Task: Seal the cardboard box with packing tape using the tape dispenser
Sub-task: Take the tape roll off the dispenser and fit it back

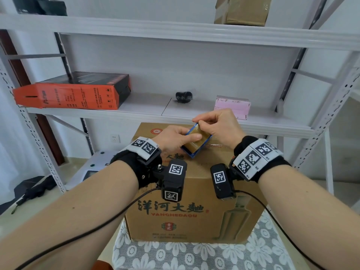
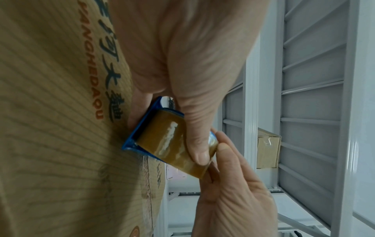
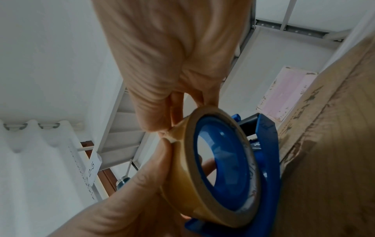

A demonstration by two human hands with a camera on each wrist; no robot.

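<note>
Tape dispenser (image 1: 196, 142), blue, brown roll: on cardboard box (image 1: 187, 217) top, near far edge. Left hand (image 1: 175, 140) grips it, thumb across roll. Right hand (image 1: 216, 126) pinches tape end.

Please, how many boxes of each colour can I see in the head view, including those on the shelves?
Brown cardboard boxes: 2, the printed box under the hands and the taped box on the top shelf.
Orange and black box: 1.
Pink box: 1.
Total: 4 boxes.
</note>
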